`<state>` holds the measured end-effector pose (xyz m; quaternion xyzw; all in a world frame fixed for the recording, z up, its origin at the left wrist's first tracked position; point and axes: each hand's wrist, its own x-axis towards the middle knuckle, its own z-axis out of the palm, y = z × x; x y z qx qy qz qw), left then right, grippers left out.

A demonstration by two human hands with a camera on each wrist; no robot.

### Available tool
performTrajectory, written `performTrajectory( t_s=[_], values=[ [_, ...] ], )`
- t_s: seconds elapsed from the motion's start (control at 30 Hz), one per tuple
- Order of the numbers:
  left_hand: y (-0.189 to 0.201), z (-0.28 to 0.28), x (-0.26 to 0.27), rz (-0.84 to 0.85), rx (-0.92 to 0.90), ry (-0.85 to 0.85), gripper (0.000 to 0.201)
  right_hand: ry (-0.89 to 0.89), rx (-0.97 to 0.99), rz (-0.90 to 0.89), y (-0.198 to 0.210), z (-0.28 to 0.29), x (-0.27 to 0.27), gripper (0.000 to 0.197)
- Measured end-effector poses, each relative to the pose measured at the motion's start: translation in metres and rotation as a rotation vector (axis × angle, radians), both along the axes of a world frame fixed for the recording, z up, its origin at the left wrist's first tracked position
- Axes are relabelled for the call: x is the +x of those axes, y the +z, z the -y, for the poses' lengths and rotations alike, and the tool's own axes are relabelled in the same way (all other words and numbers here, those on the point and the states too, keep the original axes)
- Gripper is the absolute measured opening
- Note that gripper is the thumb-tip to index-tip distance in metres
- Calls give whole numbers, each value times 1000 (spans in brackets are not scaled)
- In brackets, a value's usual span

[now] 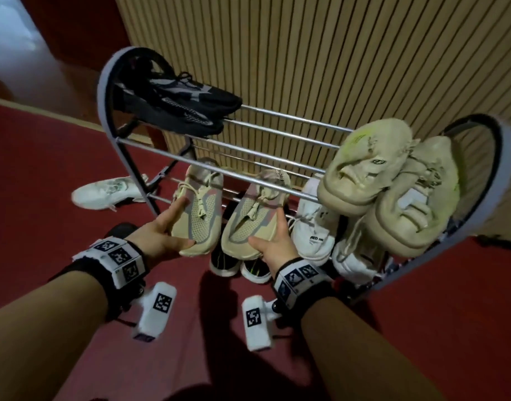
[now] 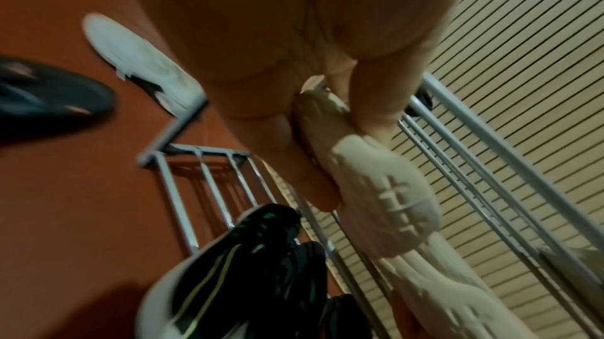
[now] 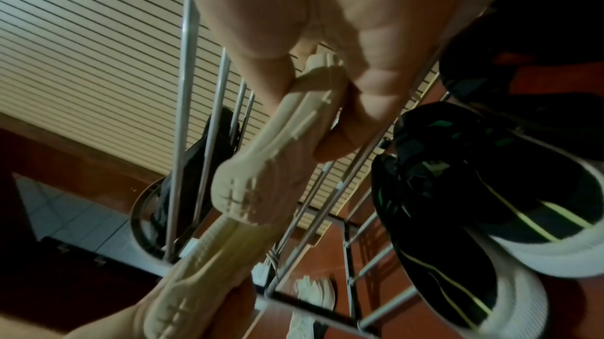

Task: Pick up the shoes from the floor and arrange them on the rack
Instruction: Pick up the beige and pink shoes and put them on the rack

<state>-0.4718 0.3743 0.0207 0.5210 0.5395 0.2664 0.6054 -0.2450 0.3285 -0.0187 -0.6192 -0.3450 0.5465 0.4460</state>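
Each of my hands holds one beige knit sneaker by its toe, heels pointing into the metal rack's (image 1: 248,134) middle tier. My left hand (image 1: 182,224) grips the left sneaker (image 1: 199,204), thumb at the toe tip and fingers along the side. My right hand (image 1: 266,230) grips the right sneaker (image 1: 254,212) the same way. The left wrist view shows fingers (image 2: 310,171) against the pale ribbed sole (image 2: 382,189). In the right wrist view the sole (image 3: 294,122) sits between thumb and fingers. A white shoe (image 1: 104,192) lies on the red floor left of the rack.
Black shoes (image 1: 185,105) sit on the top tier's left, two cream chunky shoes (image 1: 364,169) on its right. White sneakers (image 1: 315,227) fill the middle tier's right. Black shoes with green stripes (image 1: 225,263) are on the bottom tier. A dark shoe (image 1: 121,227) lies by my left wrist. A slatted wall stands behind.
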Motion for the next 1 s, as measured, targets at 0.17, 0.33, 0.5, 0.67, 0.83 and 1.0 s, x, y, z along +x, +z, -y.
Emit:
performTrajectory(
  t_s=[0.17,0.33,0.5,0.67,0.83,1.0],
  values=[
    [-16,-59,13,-56,59,-250,102,-96,9,189,-3,-20,10,90],
    [-26,-90,23,-115,66,-441,95,-210,-31,219,-13,-18,-3,94],
    [-40,-92,19,-7,-33,-365,113,-356,24,84,-21,-1,-14,107],
    [-49,-81,18,64,-10,-315,102,-365,-1,-46,-36,16,-19,103],
    [-51,-61,11,83,-51,-221,80,-311,21,-80,-32,22,-31,93],
    [-60,-57,2,125,-146,-239,94,-250,14,47,-37,21,-33,97]
  ],
)
